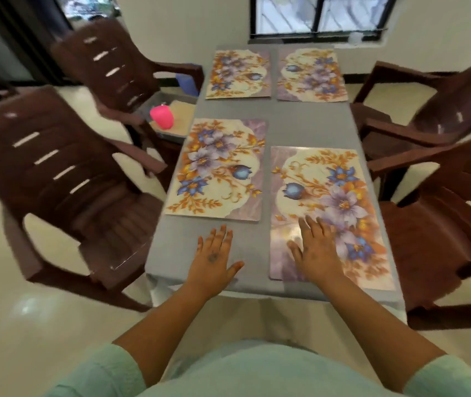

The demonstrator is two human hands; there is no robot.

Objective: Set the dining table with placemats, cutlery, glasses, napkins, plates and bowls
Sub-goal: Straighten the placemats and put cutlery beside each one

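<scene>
Here, going left to right, two brown plastic chairs (65, 179) stand at the left of the bench (308, 124), a pink cup (162, 117) sitting on a tray on the farther one, and two more chairs stand at the right. Four floral placemats lie on the grey cloth in two rows. The left hand (213, 259) rests flat on bare cloth, fingers straight and spread, holding nothing, just below the near-left placemat (217, 170). The right hand (317, 250) presses flat on the near-right placemat (326, 207), fingers straight, gripping nothing.
</scene>
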